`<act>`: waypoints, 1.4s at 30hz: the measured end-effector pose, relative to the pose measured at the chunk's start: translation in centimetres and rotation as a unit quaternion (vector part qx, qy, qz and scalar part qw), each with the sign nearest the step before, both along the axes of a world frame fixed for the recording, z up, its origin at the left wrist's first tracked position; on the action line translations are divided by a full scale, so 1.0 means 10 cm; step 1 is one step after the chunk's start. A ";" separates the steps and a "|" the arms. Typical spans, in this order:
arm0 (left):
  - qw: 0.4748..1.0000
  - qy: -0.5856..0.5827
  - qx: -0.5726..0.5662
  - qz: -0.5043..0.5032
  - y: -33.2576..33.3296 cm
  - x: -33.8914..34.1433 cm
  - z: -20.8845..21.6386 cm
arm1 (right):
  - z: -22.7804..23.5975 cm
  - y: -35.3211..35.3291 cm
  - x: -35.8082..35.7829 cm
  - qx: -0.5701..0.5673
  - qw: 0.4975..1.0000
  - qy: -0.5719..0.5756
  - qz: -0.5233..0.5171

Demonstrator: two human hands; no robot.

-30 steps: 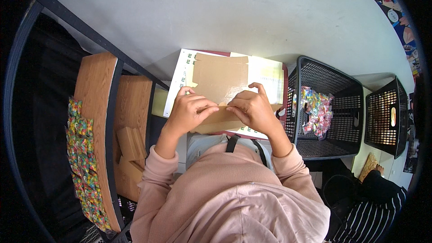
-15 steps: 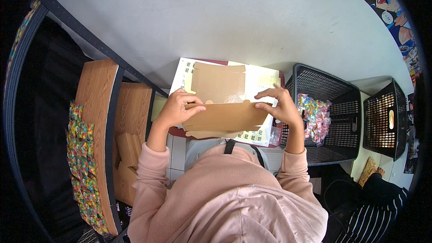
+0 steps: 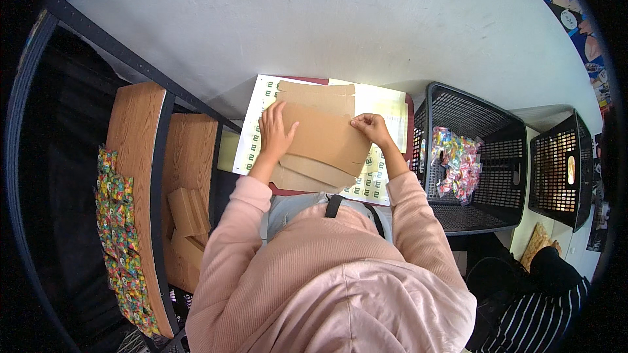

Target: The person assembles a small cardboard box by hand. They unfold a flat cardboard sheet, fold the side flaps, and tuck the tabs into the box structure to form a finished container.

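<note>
A brown cardboard box blank (image 3: 324, 134) lies in front of me on sheets of printed paper (image 3: 251, 137), with one wide panel folded over and slit flaps along its edges. My left hand (image 3: 277, 132) rests on the panel's left side, fingers spread and thumb apart. At the panel's right edge, my right hand (image 3: 373, 128) pinches the cardboard between thumb and fingers. Part of the blank's lower layer shows below the panel and toward the wall.
To the right stands a black plastic crate (image 3: 487, 212) holding colourful wrapped sweets (image 3: 458, 163); another crate (image 3: 556, 176) is beyond it. Wooden shelves (image 3: 139, 117) on the left hold folded cardboard boxes (image 3: 190, 212) and strips of candy packets (image 3: 121, 242). A person in striped clothing (image 3: 543, 314) is at lower right.
The raised panel has been swung away from me and now lies flatter over the blank. Both hands moved toward the wall; the left spread out, the right closed on the edge.
</note>
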State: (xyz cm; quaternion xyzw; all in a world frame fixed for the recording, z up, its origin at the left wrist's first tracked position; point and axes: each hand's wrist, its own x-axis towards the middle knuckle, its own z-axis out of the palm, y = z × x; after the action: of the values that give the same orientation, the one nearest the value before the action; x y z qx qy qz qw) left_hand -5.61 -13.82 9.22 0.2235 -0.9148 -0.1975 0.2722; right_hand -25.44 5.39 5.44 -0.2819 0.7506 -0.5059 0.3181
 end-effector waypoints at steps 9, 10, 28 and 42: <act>0.966 -0.079 0.188 0.158 0.39 0.45 -0.96 | -0.13 0.09 0.24 0.084 0.919 0.385 0.012; 0.962 -0.084 0.196 0.169 0.36 0.47 -1.02 | -0.08 0.10 0.32 0.053 0.917 0.394 0.047; 0.952 -0.106 0.278 -0.071 0.73 0.33 -0.75 | 0.80 -0.27 0.24 0.018 0.927 0.373 0.026; 0.927 -0.349 0.137 -0.001 0.59 0.34 -0.53 | -0.34 0.38 0.35 0.258 0.947 0.155 -0.112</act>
State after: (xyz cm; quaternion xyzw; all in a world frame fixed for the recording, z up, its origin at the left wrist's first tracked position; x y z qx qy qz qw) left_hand -2.24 -7.94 3.96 0.3127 -0.9162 -0.2305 -0.0981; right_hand -21.92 9.19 2.07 -0.1791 0.9224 -0.2769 0.2009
